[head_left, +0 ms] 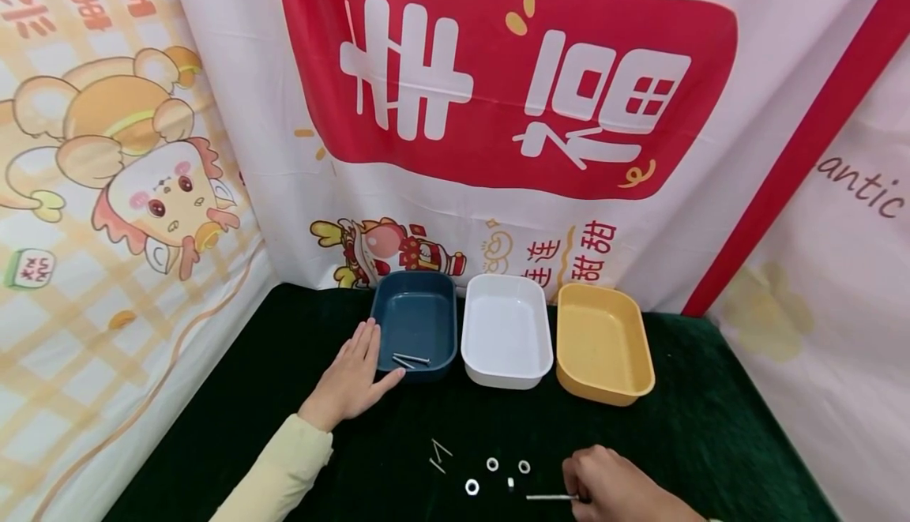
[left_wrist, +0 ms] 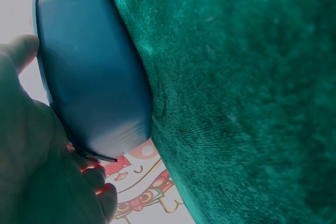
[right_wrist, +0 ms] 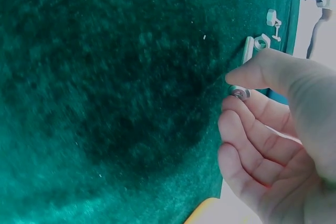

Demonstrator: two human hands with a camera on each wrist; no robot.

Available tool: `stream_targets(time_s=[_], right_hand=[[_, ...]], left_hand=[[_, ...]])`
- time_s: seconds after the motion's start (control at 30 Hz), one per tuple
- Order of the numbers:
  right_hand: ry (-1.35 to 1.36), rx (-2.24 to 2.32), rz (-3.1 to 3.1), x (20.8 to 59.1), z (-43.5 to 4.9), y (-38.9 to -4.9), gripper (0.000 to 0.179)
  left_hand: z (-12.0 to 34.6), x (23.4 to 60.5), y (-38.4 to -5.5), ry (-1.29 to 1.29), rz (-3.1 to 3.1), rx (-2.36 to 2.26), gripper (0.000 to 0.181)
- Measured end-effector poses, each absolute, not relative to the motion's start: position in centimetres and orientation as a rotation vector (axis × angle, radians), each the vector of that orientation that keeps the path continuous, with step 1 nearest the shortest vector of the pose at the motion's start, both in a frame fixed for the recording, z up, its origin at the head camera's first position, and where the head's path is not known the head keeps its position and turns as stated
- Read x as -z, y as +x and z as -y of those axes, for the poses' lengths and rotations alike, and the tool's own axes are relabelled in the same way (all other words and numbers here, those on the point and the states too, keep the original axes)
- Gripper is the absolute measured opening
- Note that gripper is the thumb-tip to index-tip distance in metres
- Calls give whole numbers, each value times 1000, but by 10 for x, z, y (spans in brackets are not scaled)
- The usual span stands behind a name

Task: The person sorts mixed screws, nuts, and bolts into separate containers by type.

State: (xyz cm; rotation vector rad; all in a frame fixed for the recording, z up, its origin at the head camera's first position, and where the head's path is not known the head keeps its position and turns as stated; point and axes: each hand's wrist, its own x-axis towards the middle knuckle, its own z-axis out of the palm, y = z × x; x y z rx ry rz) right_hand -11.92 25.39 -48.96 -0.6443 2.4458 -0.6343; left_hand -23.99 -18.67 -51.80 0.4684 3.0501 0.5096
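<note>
My right hand (head_left: 607, 482) pinches a long silver bolt (head_left: 549, 497) between thumb and fingers, just above the green cloth. The bolt's round head (right_wrist: 240, 93) shows between the fingertips in the right wrist view. My left hand (head_left: 351, 380) rests against the left side of the blue bin (head_left: 415, 301), fingers straight, thumb at its near rim. Long bolts (head_left: 412, 359) lie inside that bin. On the cloth left of the right hand lie several metal nuts (head_left: 472, 487), one standing on edge, and some thin, short screws (head_left: 437, 465).
A white bin (head_left: 506, 332) and a yellow bin (head_left: 604, 340) stand in a row to the right of the blue one. Printed cloth walls (head_left: 498, 214) close the back and sides. Dark green cloth (head_left: 711, 427) covers the table.
</note>
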Motion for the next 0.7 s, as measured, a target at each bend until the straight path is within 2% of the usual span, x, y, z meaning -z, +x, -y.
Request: stream_targets(time_s=[0.7], right_hand=[[-868, 507, -2602, 451, -251, -138, 16]], left_hand=[[186, 516, -239, 463, -3039, -529, 98]])
